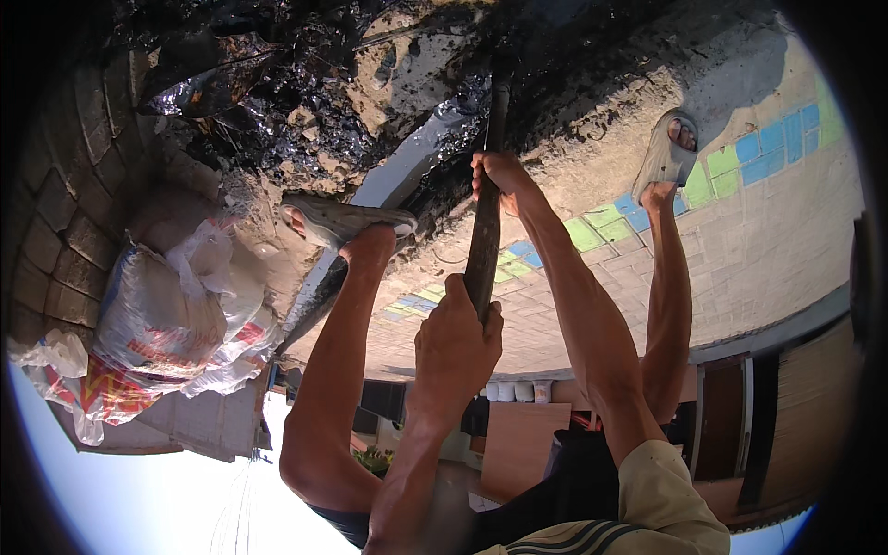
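Note:
A long, dark wooden handle [484, 245] runs up the middle of the view, away from me. My left hand [458, 347] is closed round its near end, thumb along the side. Farther up, my right hand [502, 180] grips the same handle. The handle's far end goes into shadow near black, wet sludge [305, 120], so whatever is fixed there cannot be made out. Below the handle a grey concrete edge [398, 171] slants beside the sludge. My sandalled left foot [347, 222] rests across that edge, and my right foot [671, 153] stands on the pavement.
White plastic sacks [166, 314] with red print lean at the left by a brick wall [69, 231]. Block paving [740, 240] with blue and green painted bricks spreads to the right. Buildings and a brown panel [524, 449] appear toward the lower edge.

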Tool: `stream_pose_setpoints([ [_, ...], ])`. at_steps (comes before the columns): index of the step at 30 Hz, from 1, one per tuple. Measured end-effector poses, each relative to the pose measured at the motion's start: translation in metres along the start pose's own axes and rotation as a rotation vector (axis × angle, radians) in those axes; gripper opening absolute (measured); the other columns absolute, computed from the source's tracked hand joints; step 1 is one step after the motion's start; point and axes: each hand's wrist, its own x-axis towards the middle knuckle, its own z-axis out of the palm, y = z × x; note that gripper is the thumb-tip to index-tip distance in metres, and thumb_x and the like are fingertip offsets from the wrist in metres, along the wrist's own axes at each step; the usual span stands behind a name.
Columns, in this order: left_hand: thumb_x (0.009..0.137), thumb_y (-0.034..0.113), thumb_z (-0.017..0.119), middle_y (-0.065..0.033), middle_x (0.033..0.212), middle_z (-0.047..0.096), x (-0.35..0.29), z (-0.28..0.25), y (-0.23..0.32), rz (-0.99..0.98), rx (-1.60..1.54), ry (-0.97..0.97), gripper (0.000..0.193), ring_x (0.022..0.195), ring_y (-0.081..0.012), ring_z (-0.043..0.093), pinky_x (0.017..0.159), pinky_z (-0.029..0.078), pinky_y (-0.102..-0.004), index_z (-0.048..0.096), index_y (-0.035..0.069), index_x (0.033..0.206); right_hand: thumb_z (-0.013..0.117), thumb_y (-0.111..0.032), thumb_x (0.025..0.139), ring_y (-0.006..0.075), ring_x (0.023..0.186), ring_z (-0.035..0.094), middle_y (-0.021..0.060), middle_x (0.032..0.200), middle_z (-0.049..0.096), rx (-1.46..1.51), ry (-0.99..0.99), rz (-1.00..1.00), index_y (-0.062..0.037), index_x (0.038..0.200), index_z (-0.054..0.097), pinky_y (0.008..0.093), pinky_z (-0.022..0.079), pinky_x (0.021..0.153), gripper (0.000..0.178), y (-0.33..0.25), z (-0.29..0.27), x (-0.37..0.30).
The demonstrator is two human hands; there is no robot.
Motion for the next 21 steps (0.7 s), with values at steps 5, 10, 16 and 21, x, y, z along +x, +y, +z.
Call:
stream_pose_setpoints([
  [5, 0.104, 0.044, 0.057, -0.0185, 0.077, 0.068, -0.06, 0.002, 0.023, 0.133, -0.31, -0.133, 0.076, 0.071, -0.0346, 0.072, 0.073, 0.054, -0.0468, 0.024, -0.002, 0.155, 0.068, -0.017, 0.093, 0.0129, 0.048, 0.053, 0.0012, 0.061, 0.054, -0.1, 0.024, 0.128, -0.0112, 0.076, 0.056, 0.0316, 0.048, 0.046, 0.021, -0.022, -0.015, -0.072],
  [10, 0.104, 0.056, 0.054, -0.0241, 0.093, 0.065, -0.158, -0.028, 0.021, 0.33, -0.475, -0.381, 0.09, 0.08, -0.0392, 0.071, 0.08, 0.053, -0.0484, 0.01, 0.004, 0.163, 0.066, -0.015, 0.094, 0.0132, 0.054, 0.057, 0.0018, 0.07, 0.057, -0.138, 0.069, 0.141, -0.0082, 0.086, 0.057, 0.0333, 0.05, 0.047, 0.014, -0.043, -0.005, -0.192],
  [16, 0.103, 0.059, 0.051, -0.0388, 0.12, 0.064, -0.264, -0.138, -0.018, 0.47, -0.523, -0.809, 0.096, 0.101, -0.0541, 0.069, 0.096, 0.054, -0.0522, 0.001, 0.005, 0.164, 0.067, -0.019, 0.094, 0.0128, 0.054, 0.057, -0.0005, 0.071, 0.057, -0.114, 0.186, 0.113, -0.0082, 0.097, 0.058, 0.0316, 0.049, 0.048, 0.015, -0.066, 0.051, -0.348],
  [21, 0.099, 0.06, 0.058, -0.0315, 0.099, 0.068, -0.349, -0.229, -0.104, 0.549, -0.334, -0.762, 0.101, 0.085, -0.0485, 0.072, 0.08, 0.057, -0.052, 0.004, 0.004, 0.164, 0.063, -0.017, 0.095, 0.013, 0.052, 0.057, -0.0005, 0.071, 0.055, -0.103, 0.347, -0.189, -0.0085, 0.105, 0.054, 0.0317, 0.052, 0.046, 0.016, -0.041, 0.169, -0.461],
])
